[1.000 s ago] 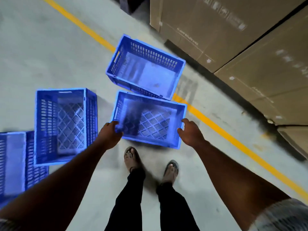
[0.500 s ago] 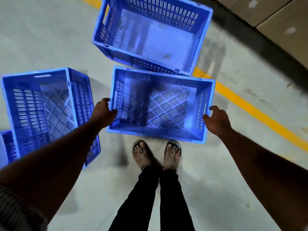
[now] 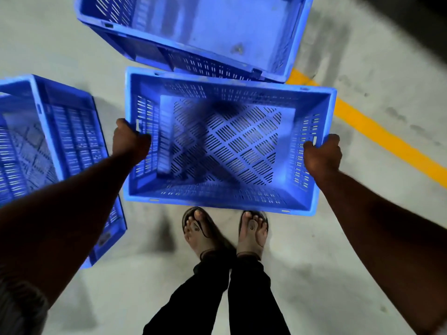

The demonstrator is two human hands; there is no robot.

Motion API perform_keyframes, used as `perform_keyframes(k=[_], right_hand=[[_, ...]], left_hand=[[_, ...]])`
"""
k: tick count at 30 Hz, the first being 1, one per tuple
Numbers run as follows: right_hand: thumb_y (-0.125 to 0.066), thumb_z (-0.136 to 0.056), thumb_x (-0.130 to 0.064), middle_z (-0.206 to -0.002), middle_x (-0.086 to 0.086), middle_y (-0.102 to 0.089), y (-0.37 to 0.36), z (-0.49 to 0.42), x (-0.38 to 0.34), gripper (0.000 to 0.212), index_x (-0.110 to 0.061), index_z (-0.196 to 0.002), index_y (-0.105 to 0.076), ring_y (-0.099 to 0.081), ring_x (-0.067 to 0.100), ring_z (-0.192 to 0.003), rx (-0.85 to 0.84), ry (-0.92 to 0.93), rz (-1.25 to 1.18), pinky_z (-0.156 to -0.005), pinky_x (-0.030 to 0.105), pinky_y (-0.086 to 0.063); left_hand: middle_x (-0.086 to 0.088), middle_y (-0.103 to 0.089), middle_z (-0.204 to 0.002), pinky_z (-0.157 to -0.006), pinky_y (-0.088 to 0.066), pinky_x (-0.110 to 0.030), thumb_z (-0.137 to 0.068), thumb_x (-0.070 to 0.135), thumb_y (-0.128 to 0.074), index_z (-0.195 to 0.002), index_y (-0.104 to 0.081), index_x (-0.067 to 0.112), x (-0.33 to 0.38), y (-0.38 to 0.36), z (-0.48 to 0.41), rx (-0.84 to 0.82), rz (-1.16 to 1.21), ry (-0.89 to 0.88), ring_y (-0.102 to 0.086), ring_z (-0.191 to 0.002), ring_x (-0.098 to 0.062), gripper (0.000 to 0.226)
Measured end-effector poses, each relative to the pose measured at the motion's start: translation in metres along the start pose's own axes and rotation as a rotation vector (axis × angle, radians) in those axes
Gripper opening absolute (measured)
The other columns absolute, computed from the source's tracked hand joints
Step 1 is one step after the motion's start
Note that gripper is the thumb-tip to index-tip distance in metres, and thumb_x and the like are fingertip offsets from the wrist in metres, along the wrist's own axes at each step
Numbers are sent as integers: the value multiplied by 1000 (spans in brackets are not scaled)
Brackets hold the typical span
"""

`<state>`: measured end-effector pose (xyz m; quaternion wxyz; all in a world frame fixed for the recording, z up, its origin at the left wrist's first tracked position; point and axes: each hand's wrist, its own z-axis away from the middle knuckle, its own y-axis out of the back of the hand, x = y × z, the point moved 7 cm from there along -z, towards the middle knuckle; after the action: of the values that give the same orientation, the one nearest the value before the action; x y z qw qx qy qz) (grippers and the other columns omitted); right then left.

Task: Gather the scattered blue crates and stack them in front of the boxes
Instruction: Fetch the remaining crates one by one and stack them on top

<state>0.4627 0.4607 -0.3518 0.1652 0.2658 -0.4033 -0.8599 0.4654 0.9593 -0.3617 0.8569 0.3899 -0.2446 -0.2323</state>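
Left hand and right hand, each grip closed on blue crate end rims

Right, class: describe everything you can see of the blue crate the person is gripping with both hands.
The crate is blue, plastic-looking, rectangular, open-topped and empty. Its floor is slotted in a diamond pattern and its walls carry rows of slots. It sits roughly level, directly ahead of the person's sandalled feet. The left hand grips its left short rim, the right hand its right one. Its far edge overlaps a second crate; a third lies to its left. Whether it is lifted is unclear.
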Motion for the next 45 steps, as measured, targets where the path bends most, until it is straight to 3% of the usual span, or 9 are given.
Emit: perform_keyframes(k=[4,8,12,18,22,26,33,41,45], right_hand=[[-62,-82,-36,-103,11,-64,-7,-10,12,36,-12,-108,-54,-62,30,-87,-40,-95,-156,-77,37,-51],[-51,-63,-55,-99,18,-67,-15,-39,36,49,-17,-93,-55,-64,37,-78,-102,-99,-180,-70,47,-53],[-45,-84,-52,-104,17,-67,12,-18,15,40,-17,-100,-54,-65,39,-95,-68,-24,-70,-86,54,-53],[-39,-95,-46,-94,22,-67,72,39,-42,35,-14,-85,-46,-62,41,-88,6,272,43,-78,46,-49],[-37,-97,-46,-93,20,-68,108,73,-79,36,-13,-92,-50,-63,40,-90,47,413,50,-73,41,-44],[-38,-98,-46,-97,23,-68,130,100,-103,40,-10,-98,-55,-62,42,-93,42,457,51,-74,40,-44],[-34,-95,-52,-96,21,-68,154,150,-135,45,-12,-101,-54,-62,43,-92,-59,550,53,-76,43,-47],[-37,-103,-35,-109,33,-61,183,225,-151,39,0,-112,-51,-56,49,-101,-168,701,176,-79,45,-42],[-38,-103,-33,-117,30,-60,187,277,-153,39,-7,-130,-46,-56,47,-107,-257,805,237,-83,44,-42]], left_hand=[[-23,-59,-116,-89,-50,-47,-86,34,-63,-116,-47,4,-2,0,-6,37,-28,9,-58,-105,-42,45],[-24,-61,-114,-88,-52,-49,-89,40,-55,-115,-48,6,-9,5,0,29,-8,41,-61,-101,-44,44],[-29,-59,-115,-86,-44,-46,-97,29,-51,-113,-48,0,-11,23,25,43,-22,34,-57,-106,-46,34],[-30,-60,-116,-84,-43,-44,-98,29,-50,-116,-50,1,-25,75,76,63,30,75,-57,-108,-45,33],[-29,-61,-104,-72,-36,-39,-101,31,-47,-100,-45,9,-33,122,113,94,47,34,-58,-98,-44,22],[-36,-60,-105,-80,-41,-49,-101,29,-47,-108,-49,-3,-44,160,143,133,13,-24,-56,-101,-52,32],[-38,-58,-113,-83,-40,-49,-102,25,-46,-115,-50,-7,-80,215,221,233,72,41,-55,-108,-52,36],[-31,-63,-104,-84,-44,-49,-101,37,-42,-113,-53,-2,-166,218,369,370,329,277,-59,-100,-48,42],[-22,-67,-94,-83,-51,-51,-85,63,-33,-97,-53,9,-231,201,450,395,479,439,-65,-90,-42,58]])
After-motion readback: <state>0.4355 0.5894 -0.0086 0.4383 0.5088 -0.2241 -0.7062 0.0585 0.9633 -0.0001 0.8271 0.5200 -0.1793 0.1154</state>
